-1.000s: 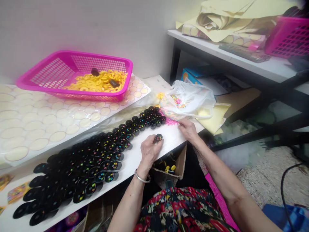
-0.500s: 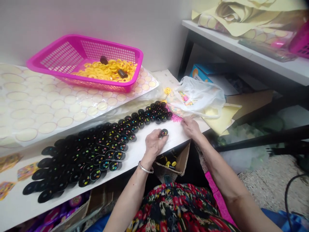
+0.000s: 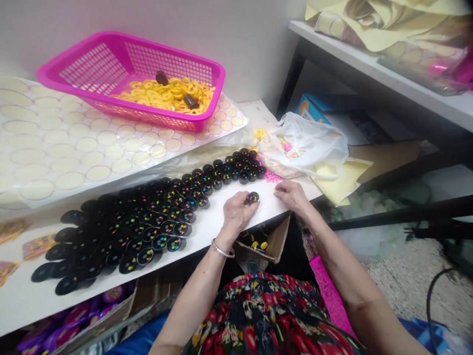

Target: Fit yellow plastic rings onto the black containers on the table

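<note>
My left hand [image 3: 237,213] is closed around a small round black cup [image 3: 253,197] with colourful bits inside, held above the white tabletop [image 3: 218,217]. To its right, my right hand [image 3: 291,195] has its fingertips pinched together beside a pile of small pink pieces [image 3: 271,175]; what they hold, if anything, is too small to make out. Several rows of similar black cups [image 3: 158,222] stand packed together on the table to the left, most with coloured bits in them.
A pink basket [image 3: 129,101] of yellow rings sits on printed circle sheets [image 3: 74,148] at the back. Behind my right hand lies a white plastic bag [image 3: 314,143]. An open cardboard box [image 3: 275,241] with yellow and black pieces is below the table edge. A shelf [image 3: 369,64] rises at right.
My right hand has drawn back slightly from the pink pieces, towards the cup in my left hand. The left hand still holds the cup. The view has shifted a little.
</note>
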Motion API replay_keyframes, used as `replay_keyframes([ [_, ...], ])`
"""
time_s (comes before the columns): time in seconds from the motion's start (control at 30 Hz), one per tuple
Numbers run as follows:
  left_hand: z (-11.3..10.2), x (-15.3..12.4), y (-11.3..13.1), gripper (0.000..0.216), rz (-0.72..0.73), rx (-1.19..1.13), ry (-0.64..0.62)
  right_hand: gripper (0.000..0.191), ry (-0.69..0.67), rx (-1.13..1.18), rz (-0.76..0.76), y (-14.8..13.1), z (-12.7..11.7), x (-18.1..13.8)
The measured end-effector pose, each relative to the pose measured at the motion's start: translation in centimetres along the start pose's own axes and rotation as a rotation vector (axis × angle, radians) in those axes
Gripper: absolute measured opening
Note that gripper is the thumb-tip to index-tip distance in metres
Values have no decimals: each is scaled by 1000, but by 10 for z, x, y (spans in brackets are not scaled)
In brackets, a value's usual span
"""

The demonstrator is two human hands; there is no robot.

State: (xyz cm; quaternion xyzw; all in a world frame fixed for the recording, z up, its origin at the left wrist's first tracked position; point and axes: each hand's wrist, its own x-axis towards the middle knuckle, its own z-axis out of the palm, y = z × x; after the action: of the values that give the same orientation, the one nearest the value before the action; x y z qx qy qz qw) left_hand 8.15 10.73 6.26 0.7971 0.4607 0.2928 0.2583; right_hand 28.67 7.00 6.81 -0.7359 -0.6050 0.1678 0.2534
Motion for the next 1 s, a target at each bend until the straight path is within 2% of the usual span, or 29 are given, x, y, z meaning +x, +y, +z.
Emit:
replay_keyframes([
  [0.13, 1, -1, 0, 14, -4, -4, -2, 17, 56, -134, -93, -13, 4, -10],
  [0.23, 1, -1, 0, 15, -4, -13, -9, 13, 132, 40, -191, -32, 8, -13],
  [0.33, 1, -2, -1, 19, -1, -11, -13, 11, 150, 217, -304, -52, 13, -12],
  [0.47, 3, -3, -2, 17, -3, -17, -25, 11, 114, 169, -395, -67, 19, -9],
  [0.83, 1, -2, -1, 13, -5, -13, -36, 19, 17, -160, -360, -77, 17, -8],
  [0.93, 1, -1, -1, 13, -7, -1, -32, 18, 7, -130, -358, -77, 17, -8],
  [1.0, 1, -1, -2, 13, -12, 5, -35, 15, 12, -16, -349, -76, 16, -9],
])
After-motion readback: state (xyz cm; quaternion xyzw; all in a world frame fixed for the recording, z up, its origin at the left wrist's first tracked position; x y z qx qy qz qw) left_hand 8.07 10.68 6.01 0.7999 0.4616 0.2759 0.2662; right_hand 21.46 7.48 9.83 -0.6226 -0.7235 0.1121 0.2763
